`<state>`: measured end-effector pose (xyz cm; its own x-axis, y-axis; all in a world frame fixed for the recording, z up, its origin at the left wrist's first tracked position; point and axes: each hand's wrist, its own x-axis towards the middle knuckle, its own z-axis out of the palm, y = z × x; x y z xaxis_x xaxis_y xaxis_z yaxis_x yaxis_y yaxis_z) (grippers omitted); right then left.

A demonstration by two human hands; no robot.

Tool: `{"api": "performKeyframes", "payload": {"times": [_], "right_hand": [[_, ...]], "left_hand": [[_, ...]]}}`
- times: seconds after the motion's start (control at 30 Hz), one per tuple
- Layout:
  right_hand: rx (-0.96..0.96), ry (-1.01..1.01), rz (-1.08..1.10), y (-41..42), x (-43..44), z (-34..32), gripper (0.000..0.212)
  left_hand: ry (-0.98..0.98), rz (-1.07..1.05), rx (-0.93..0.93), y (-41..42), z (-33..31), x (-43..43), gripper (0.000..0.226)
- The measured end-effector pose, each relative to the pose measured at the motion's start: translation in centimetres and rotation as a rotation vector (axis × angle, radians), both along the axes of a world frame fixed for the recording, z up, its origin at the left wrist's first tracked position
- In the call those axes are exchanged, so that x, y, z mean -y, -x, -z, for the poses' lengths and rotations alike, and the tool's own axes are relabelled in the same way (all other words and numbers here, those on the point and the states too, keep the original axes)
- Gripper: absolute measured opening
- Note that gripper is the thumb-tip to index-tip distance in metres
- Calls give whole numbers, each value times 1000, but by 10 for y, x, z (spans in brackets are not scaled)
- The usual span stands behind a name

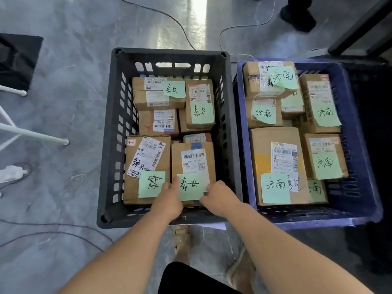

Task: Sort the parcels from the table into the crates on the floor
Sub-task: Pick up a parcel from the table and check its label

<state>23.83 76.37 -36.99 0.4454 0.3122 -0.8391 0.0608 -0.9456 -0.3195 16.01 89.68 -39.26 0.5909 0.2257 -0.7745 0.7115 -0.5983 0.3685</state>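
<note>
1. The parcel (193,166) lies in the black crate (169,53), at the lower centre of the frame, against the near wall. Its long axis runs from the bottom of the frame toward the top, and its broad face looks up at the camera.
2. The printing on its white shipping label (194,161) and the writing on its green note (191,186) stand upright for the viewer.
3. The left hand (169,200) holds the near left corner of the parcel, with the thumb lying up along the edge of the green note. The right hand (220,197) holds the near right corner with curled fingers.
4. The fingertips of both hands are hidden behind the backs of the hands, so the exact grip cannot be seen. The near edge of the parcel is covered too.
5. It is hard to tell whether the parcel rests on the crate bottom or on another parcel below.
6. A second parcel (146,166) lies just beside it on the left, also with a green note. More parcels fill the far half of the black crate, partly stacked over each other.
7. The blue crate (318,221) stands at the right of the frame, touching or almost touching the black one, and is full of parcels with green notes. Its right side is in dark shadow.
8. The parcels are brown cardboard boxes with tape and white barcode labels. Both crates are hard plastic with slotted walls.
9. The floor (63,60) is grey and shiny, like marble, with thin cables (169,15) across it.
</note>
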Motion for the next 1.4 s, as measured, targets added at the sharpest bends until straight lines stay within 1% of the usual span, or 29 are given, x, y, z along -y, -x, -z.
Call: {"api": "performKeyframes", "payload": {"times": [0.17,0.27,0.37,0.47,0.6,0.7,0.8,0.9,1.03,1.2,1.4], "right_hand": [[-78,110,-118,-4,-8,9,38],[-51,155,-172,-5,-10,2,43],[67,120,-154,-7,-9,-15,39],[235,71,-120,-11,-7,-43,33],[426,65,-156,-10,6,-84,36],[523,89,-173,-6,23,-111,34],[584,108,-153,-2,44,-136,33],[645,125,-140,3,69,-156,41],[740,166,-102,12,109,-181,53],[874,178,-40,41,176,-211,57],[959,257,91,101,277,-231,64]], "left_hand": [[-12,48,-54,-4,5,-4,74],[-45,85,-75,-5,-3,-8,72],[-94,99,-26,-11,-20,-12,72],[-122,128,95,-21,-45,-13,66],[-196,258,189,-29,-83,-3,63],[-272,371,261,-31,-108,10,63],[-306,433,311,-29,-129,26,66],[-313,482,351,-26,-146,48,68],[-368,549,429,-28,-171,85,70],[-398,652,523,-21,-200,150,72],[-385,815,622,13,-229,246,70]]}}
